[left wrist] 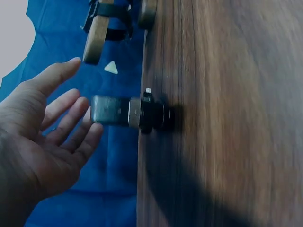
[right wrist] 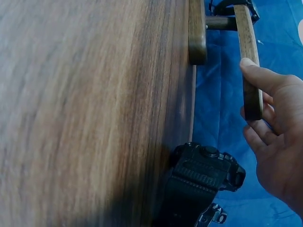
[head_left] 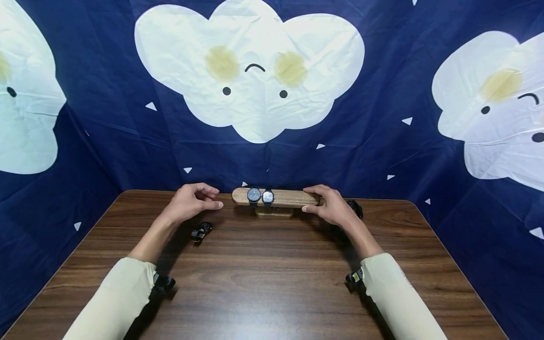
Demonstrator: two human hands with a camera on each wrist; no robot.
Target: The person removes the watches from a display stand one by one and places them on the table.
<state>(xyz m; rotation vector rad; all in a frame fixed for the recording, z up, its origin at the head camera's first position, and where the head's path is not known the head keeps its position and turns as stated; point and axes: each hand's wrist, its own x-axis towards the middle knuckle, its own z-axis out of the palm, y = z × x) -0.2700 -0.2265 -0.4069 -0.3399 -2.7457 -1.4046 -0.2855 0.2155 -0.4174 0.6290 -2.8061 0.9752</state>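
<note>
A wooden watch stand (head_left: pixel 291 198) stands near the table's back edge, its rounded bar raised above a small base. Strapped round the bar's left part are a round-faced dark watch (head_left: pixel 253 194) and a square-faced watch (head_left: pixel 267 197). My right hand (head_left: pixel 329 206) holds the bar's right end, thumb in front and fingers behind, as the right wrist view shows on the bar (right wrist: pixel 250 52). My left hand (head_left: pixel 193 202) hovers left of the bar, apart from it, fingers relaxed and holding nothing. Below it, a black watch (head_left: pixel 201 232) lies on the table.
Beside my right wrist lies a chunky black watch (head_left: pixel 355 208), partly hidden by the arm in the head view. A blue cloth (head_left: pixel 276 160) with cloud prints hangs right behind the brown wooden table (head_left: pixel 255 269) and along both sides.
</note>
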